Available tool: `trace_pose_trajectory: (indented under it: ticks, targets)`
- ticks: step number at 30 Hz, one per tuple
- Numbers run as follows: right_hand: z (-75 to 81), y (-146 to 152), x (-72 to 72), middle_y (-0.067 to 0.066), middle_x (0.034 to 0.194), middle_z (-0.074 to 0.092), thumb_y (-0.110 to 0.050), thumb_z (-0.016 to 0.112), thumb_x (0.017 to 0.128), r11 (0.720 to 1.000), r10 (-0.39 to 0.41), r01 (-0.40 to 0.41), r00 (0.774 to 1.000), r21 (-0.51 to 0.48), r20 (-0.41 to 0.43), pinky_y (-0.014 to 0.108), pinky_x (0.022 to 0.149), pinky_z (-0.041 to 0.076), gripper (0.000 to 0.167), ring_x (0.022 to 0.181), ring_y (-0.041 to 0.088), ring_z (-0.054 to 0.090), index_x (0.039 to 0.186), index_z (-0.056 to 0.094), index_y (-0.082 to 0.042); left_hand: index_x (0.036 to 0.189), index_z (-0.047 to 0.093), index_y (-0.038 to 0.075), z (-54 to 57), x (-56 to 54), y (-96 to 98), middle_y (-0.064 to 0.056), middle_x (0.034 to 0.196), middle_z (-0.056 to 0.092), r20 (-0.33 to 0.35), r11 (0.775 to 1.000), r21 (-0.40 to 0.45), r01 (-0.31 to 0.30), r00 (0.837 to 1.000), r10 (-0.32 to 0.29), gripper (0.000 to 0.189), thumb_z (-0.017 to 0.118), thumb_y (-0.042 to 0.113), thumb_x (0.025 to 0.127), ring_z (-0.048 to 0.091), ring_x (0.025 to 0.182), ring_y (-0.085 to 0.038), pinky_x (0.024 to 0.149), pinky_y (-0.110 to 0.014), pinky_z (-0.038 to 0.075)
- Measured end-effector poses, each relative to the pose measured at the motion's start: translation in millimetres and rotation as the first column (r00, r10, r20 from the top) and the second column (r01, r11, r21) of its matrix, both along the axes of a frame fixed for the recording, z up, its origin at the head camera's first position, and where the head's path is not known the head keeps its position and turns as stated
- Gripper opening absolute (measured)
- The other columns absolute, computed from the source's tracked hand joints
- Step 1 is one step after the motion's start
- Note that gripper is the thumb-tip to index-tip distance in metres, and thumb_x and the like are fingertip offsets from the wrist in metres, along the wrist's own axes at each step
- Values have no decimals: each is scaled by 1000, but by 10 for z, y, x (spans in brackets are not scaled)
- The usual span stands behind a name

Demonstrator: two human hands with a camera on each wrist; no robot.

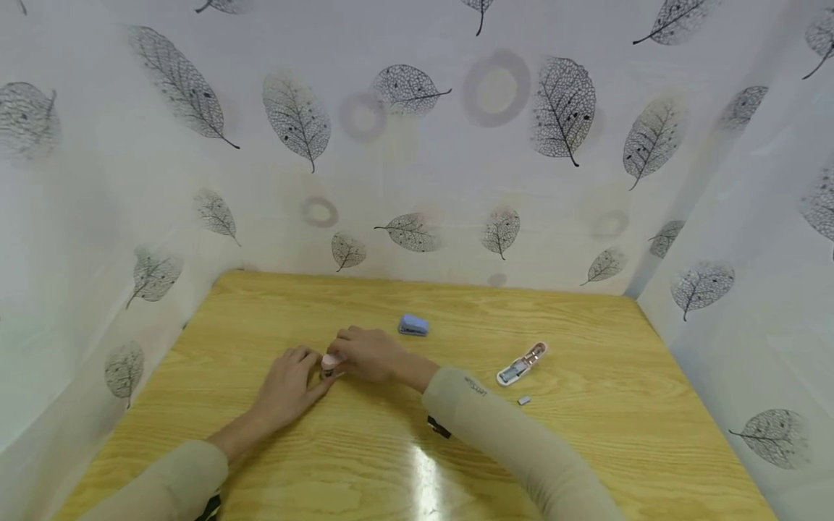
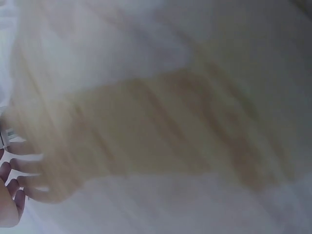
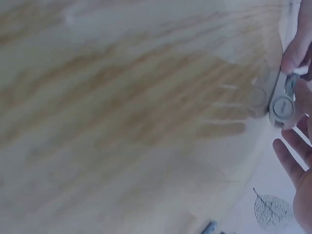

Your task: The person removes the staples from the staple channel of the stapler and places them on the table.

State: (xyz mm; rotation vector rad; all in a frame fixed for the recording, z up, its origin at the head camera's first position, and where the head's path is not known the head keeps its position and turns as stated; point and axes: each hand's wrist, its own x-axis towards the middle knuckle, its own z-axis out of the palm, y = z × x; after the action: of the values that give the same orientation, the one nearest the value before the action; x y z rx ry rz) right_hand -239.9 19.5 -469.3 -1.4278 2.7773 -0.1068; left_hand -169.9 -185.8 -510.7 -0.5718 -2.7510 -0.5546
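1. Two bare hands meet over the desk (image 1: 365,470), left of its middle, with the pink stapler (image 1: 331,360) between them; it is small and partly covered by fingers.
2. The right hand (image 1: 371,354) grasps the pink stapler from its right side, fingers bent onto its upper part and knuckles toward the desk's far edge.
3. The left hand (image 1: 287,391) grips the lower part from the other side: its thumb lies along the side toward the near edge, its forefinger comes in beyond. How firmly it presses cannot be told.
4. In the right wrist view the held piece shows a pale, narrow body with a round disc (image 3: 283,108), fingers on it; which hand each finger belongs to is unclear. The left wrist view shows mostly blurred desk surface, with fingers at the picture's border.
5. A blue stapler (image 1: 413,325) rests just beyond the right hand, nearer the far edge of the desk than the pink one.
6. Toward the right edge lies a white-and-pink tool (image 1: 521,364), silvery parts exposed, slanting toward the far right corner; it is well apart from both hands.
7. Just beside it, on the near-edge side, sits a small grey block (image 1: 524,399).
8. Light sleeves (image 1: 521,449) cover both forearms, and leaf-printed sheeting (image 1: 430,166) rises behind the far edge.
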Motion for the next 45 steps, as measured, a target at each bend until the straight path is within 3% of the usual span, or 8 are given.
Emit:
trace_pose_trajectory:
  ticks: [4,11,17,27,45]
  targets:
    - [33,45,-30,-7,128,69,-46,61,105,999,-36,36,999,-5,15,23,87,57,38,116,11,65,135,65,-24,105,72,5,-9,-9,8,-8,101,66,8,1000,-3,-1,1000,1,34,86,32,88,59,89,-22,74,-37,47]
    - [138,132,-56,-7,122,72,-46,66,102,999,-9,9,1000,-38,-15,22,85,56,37,110,11,67,130,68,-21,102,72,6,1,0,15,-7,98,65,-20,1000,2,-3,1000,3,32,86,31,87,61,88,-24,75,-40,49]
    - [190,204,-92,-7,124,69,-51,63,104,1000,-27,27,999,4,-38,22,84,57,39,110,10,66,130,67,-23,102,72,7,26,13,25,-8,100,66,-3,1000,-4,-14,1000,14,30,85,31,89,59,88,-22,74,-38,47]
    - [201,283,-177,-5,123,72,-54,64,102,1000,6,-4,994,21,-107,24,94,57,41,111,11,67,126,69,-22,103,73,8,30,9,28,-9,104,67,20,1000,-1,-18,1000,18,28,84,31,90,59,89,-23,74,-37,47]
    - [129,384,-284,-6,118,71,-59,59,103,991,-72,86,989,105,-130,29,100,55,44,110,12,66,126,69,-23,99,72,11,58,-6,23,-8,101,68,33,1000,-17,-9,999,10,25,84,30,90,57,85,-20,73,-36,46]
